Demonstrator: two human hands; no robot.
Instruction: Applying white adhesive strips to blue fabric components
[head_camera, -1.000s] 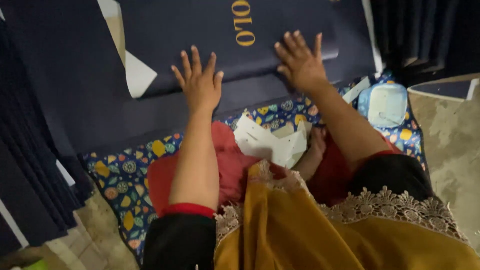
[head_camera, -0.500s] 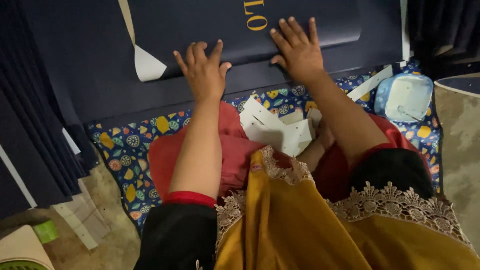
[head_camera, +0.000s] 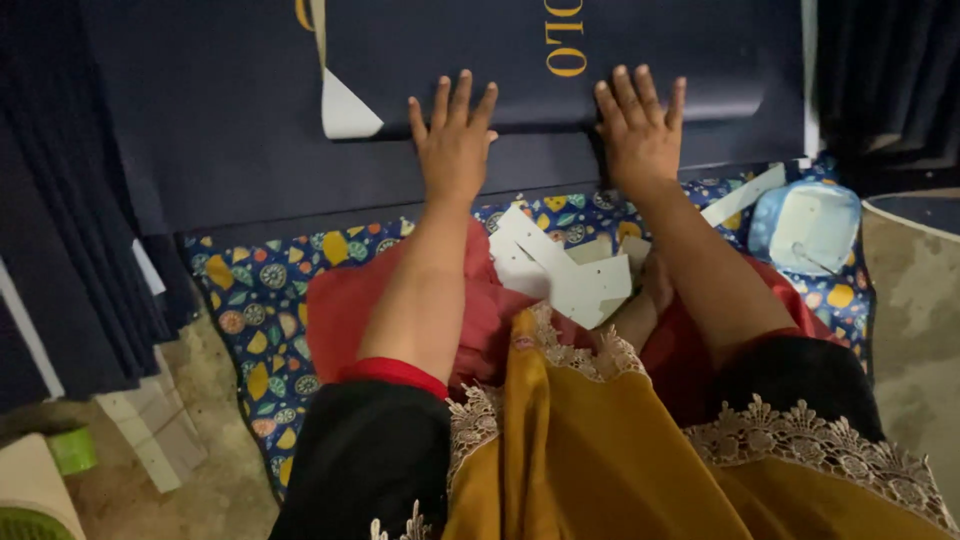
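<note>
Two hands, left hand (head_camera: 455, 140) and right hand (head_camera: 640, 130), pressed flat with open grip on the navy folded sheet (head_camera: 560, 60) atop a larger navy board (head_camera: 220, 120), likely to skew if palms slid unevenly.

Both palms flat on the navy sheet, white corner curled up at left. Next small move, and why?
Probably slide the left hand leftward toward the curled white corner and press it flat. Both hands, the right hand too, lie spread on the lower edge of the dark navy folded sheet, which looks flat there, while that corner is the one part visibly lifted off the larger navy sheet beneath.
</note>
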